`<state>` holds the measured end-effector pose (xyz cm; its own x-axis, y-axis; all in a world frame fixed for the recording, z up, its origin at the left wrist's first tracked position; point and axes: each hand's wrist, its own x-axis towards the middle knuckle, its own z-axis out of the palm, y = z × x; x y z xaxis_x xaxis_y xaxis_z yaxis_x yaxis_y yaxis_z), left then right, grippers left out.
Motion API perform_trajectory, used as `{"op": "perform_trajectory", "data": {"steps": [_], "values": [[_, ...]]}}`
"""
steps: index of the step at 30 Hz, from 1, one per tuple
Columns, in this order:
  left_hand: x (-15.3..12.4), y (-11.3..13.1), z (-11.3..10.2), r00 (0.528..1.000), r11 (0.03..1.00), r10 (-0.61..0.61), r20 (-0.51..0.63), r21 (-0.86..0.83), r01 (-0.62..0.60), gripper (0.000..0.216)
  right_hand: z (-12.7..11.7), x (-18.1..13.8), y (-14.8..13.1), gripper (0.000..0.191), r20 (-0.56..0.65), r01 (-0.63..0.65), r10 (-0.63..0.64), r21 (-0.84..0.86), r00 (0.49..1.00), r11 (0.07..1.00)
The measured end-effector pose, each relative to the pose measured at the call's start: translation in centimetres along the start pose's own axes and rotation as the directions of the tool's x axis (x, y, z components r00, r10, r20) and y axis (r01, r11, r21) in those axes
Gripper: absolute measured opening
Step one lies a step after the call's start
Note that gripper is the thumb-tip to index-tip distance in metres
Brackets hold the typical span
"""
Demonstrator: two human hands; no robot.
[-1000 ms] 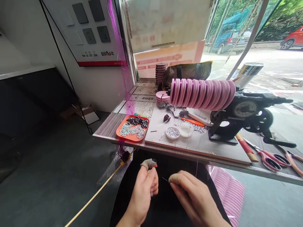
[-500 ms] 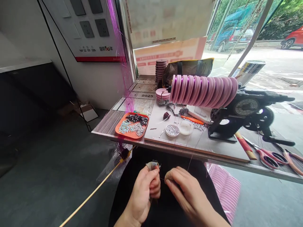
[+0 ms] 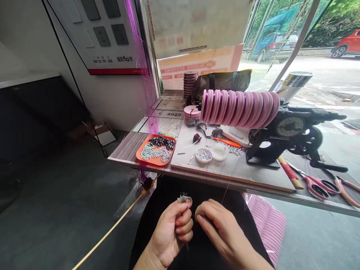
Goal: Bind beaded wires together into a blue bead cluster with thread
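Above my lap, my left hand (image 3: 173, 228) is closed with its fingers curled. Out of its top pokes a small bundle of thin metal pieces (image 3: 184, 196), beside a pale wrap around a fingertip. My right hand (image 3: 221, 225) is just to the right, thumb and fingers pinched together, with a tan cover (image 3: 200, 211) on one fingertip. What this pinch holds is too small or hidden to make out. A thin line (image 3: 225, 193) rises behind the right hand toward the table edge. The two hands are close but apart.
On the table are an orange tray (image 3: 146, 160) of small parts, a white dish of beads (image 3: 204, 155), a hand-cranked winder (image 3: 289, 127) carrying pink spools (image 3: 239, 107), and scissors (image 3: 317, 187). Purple strands (image 3: 146, 82) hang at left. A yellow stick (image 3: 109, 230) slants beside my lap.
My left hand has turned a little, and the bundle's tips now point more upward. My right hand has stayed almost in place. The view has shifted slightly.
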<state>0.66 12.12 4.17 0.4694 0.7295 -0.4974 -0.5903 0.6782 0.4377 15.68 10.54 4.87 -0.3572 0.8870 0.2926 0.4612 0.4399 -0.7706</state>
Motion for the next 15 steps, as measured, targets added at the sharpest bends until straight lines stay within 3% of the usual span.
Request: {"op": "perform_trajectory", "data": {"steps": [10,15], "values": [[-0.22,0.13,0.34,1.000,1.000,0.000,0.023,0.014,0.000,0.021,-0.15,0.01,-0.19,0.022,-0.015,0.009,-0.010,-0.018,1.000,1.000],[-0.62,0.16,0.61,0.998,0.989,0.062,-0.028,0.133,-0.058,0.021,-0.38,-0.12,0.14,0.022,-0.077,-0.064,0.063,-0.006,0.995,0.998]]}}
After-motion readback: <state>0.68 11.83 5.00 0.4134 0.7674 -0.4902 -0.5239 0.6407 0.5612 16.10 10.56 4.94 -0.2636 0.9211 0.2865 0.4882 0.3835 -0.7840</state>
